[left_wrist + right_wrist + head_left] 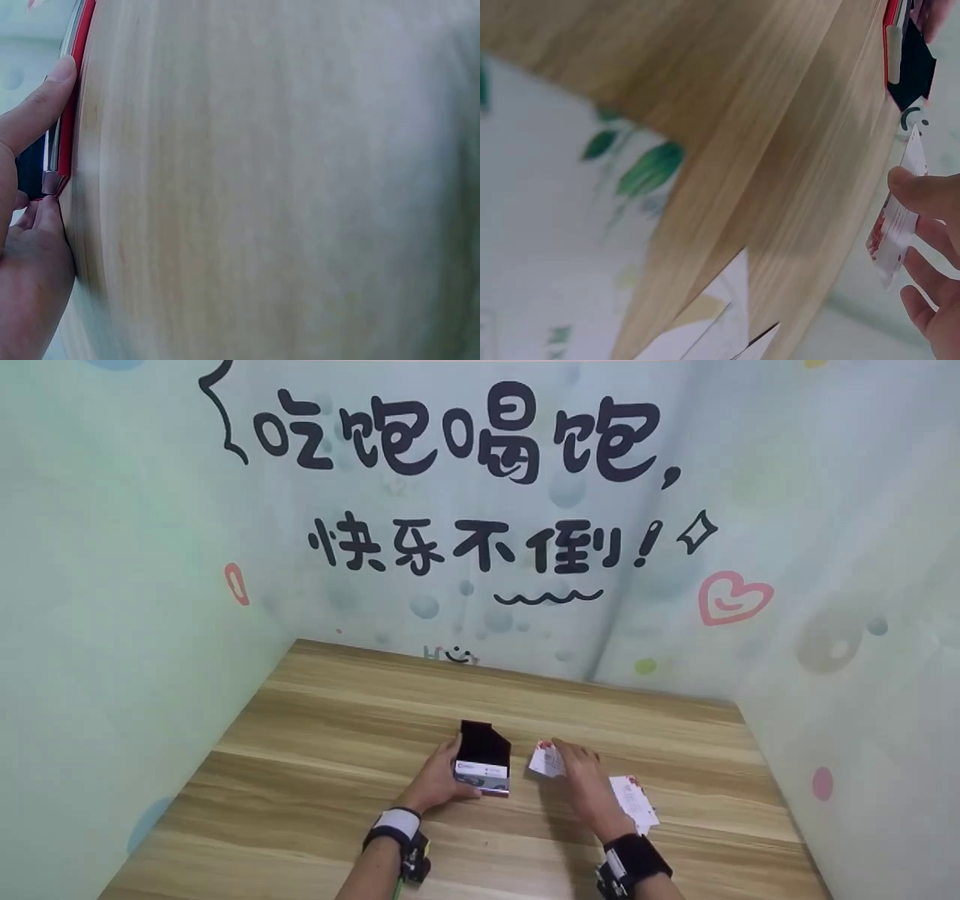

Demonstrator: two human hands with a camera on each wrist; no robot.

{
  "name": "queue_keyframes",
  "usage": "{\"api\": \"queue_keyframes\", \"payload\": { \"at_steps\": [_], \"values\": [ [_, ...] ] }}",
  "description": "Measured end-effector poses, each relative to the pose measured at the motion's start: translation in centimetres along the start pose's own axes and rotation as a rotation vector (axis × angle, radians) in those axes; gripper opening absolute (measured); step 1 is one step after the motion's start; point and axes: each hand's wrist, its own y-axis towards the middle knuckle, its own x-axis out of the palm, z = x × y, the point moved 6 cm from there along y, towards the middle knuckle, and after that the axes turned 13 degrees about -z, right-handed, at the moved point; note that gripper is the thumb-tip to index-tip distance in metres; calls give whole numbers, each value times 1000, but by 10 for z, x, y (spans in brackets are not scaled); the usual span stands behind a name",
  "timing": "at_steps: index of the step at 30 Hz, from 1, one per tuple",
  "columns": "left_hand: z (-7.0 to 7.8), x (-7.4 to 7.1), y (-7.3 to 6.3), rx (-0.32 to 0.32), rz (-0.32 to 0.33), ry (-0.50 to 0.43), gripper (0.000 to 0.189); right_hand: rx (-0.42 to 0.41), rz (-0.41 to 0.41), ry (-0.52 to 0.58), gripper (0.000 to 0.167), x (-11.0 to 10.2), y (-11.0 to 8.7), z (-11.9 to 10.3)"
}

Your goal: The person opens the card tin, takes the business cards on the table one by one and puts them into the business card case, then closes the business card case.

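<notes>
My left hand [433,781] grips a small card box [480,741] from its left side, with the thumb along the front. Inside, the box looks black; the left wrist view shows its red edge [69,127]. Cards [480,769] stand in its front part. To the right of the box, my right hand [589,786] pinches a white card [545,761] printed with red flowers and small text. Thumb and fingers hold this card [901,225] tilted, apart from the box. More white cards [636,802] lie beside the right wrist, partly covered by it.
Everything rests on a wood-grain table [300,780]. Printed fabric walls [450,495] close it in at the back and both sides. Near the right wrist camera lies a large-looking card [547,225] with green leaves, and other cards [720,315] overlap beside it.
</notes>
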Motion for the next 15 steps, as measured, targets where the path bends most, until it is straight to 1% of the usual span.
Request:
{"api": "queue_keyframes", "payload": {
  "at_steps": [5,11,15],
  "values": [
    [0,0,-2,-33,-4,5,116,-69,21,-21,56,9,11,-13],
    [2,-1,-1,-18,-1,24,117,-124,17,-22,55,23,23,-25],
    [4,-1,-2,-12,0,35,116,-128,-1,-30,54,29,30,-32]
  ]
}}
